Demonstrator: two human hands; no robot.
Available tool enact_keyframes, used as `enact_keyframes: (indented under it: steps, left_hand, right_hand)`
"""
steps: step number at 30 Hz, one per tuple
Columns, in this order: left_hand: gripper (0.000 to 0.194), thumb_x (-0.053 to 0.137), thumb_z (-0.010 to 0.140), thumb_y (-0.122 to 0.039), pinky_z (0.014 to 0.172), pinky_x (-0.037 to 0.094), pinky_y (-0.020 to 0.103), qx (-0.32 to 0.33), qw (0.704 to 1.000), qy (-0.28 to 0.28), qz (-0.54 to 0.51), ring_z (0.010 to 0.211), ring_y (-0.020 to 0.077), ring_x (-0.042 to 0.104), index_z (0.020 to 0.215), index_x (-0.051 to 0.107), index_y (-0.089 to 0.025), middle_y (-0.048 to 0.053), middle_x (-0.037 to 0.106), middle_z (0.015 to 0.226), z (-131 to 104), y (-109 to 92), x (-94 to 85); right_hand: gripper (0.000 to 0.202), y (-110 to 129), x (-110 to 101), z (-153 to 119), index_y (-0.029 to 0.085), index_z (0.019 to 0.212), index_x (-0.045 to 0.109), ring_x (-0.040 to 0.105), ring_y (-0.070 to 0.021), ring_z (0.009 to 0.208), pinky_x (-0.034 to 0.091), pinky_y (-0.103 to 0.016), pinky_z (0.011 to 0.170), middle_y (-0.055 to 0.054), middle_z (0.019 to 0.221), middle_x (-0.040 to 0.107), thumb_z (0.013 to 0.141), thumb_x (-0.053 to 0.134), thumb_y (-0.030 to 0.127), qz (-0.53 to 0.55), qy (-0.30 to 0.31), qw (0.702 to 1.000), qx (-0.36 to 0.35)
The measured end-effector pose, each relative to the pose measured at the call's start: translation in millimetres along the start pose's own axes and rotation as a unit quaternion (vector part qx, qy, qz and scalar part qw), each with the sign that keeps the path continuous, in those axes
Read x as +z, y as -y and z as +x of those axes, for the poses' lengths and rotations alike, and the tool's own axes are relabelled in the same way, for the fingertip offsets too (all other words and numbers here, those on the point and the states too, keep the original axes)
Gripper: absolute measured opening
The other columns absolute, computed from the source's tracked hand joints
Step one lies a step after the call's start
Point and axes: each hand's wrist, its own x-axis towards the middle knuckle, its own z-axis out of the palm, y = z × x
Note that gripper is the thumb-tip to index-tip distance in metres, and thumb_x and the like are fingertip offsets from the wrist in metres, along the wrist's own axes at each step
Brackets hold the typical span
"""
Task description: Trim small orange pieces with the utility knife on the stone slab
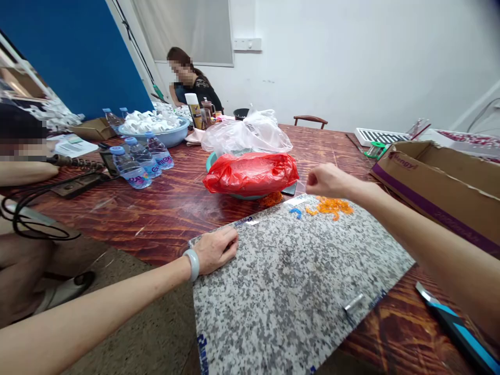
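My left hand (216, 250), with a pale bangle at the wrist, rests at the left edge of a speckled granite-look slab (281, 281). Its fingers are curled together, and no object shows in them. Above the slab's far side, my right hand (328, 181) is closed; what its fingers hold, if anything, is hidden. Just below that hand lies a pile of small orange translucent curved pieces (332, 206), with a blue curved piece (296, 213) to its left. A small metal cylinder (353, 302) lies near the slab's front right edge.
A red plastic bag (252, 174) sits on a teal basin beyond the slab. Water bottles (130, 169) and a blue basin (167, 137) of white pieces stand left. At right are a cardboard box (441, 190) and a utility knife (457, 328). Other people sit left and far back.
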Motion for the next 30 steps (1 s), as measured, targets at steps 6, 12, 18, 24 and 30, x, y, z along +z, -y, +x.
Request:
enact_keyframes:
  steps: [6,12,18,24,30]
  left_hand:
    - [0.009,0.036,0.084,-0.022,0.067,0.037,0.025,-0.001,1.000,-0.006,0.001,0.074,0.0143,0.046,0.079,0.042,-0.019,0.002,0.048,0.079,-2,0,0.3]
    - [0.008,0.036,0.084,-0.022,0.067,0.038,0.025,-0.005,1.000,-0.001,0.012,0.074,0.0143,0.047,0.079,0.042,-0.019,0.002,0.049,0.080,-2,1,0.0]
    - [0.008,0.035,0.084,-0.023,0.063,0.037,0.025,-0.004,1.000,0.007,0.017,0.070,0.0138,0.047,0.080,0.042,-0.019,0.002,0.049,0.079,-4,5,3.1]
    - [0.008,0.036,0.083,-0.025,0.061,0.038,0.026,-0.006,1.000,0.011,0.001,0.069,0.0144,0.047,0.080,0.042,-0.020,0.002,0.049,0.078,-4,8,6.1]
    - [0.009,0.036,0.084,-0.024,0.063,0.038,0.026,-0.007,1.000,0.015,-0.003,0.071,0.0144,0.047,0.079,0.042,-0.020,0.002,0.049,0.079,-3,6,4.2]
  right_hand:
    - [0.024,54,-16,72,0.012,0.089,0.065,0.056,-0.0176,0.072,0.040,-0.025,0.061,-0.011,0.083,0.063,0.072,0.050,0.019,-0.033,-0.106,0.994,-0.011]
    - [0.031,72,24,104,0.016,0.099,0.062,0.055,-0.0188,0.093,0.039,-0.026,0.080,-0.009,0.101,0.062,0.081,0.038,0.015,-0.045,-0.002,0.991,-0.123]
    - [0.023,80,48,153,0.010,0.096,0.060,0.056,-0.0215,0.090,0.041,-0.027,0.077,-0.016,0.100,0.060,0.079,0.044,0.010,-0.065,0.056,0.990,-0.117]
    - [0.022,77,62,181,0.010,0.098,0.058,0.055,-0.0210,0.088,0.041,-0.029,0.076,-0.014,0.092,0.060,0.078,0.049,0.012,-0.015,0.039,0.993,-0.112]
    - [0.035,67,67,175,0.009,0.110,0.055,0.055,-0.0181,0.088,0.040,-0.027,0.079,-0.012,0.099,0.061,0.076,0.045,0.008,0.031,0.005,0.992,-0.121]
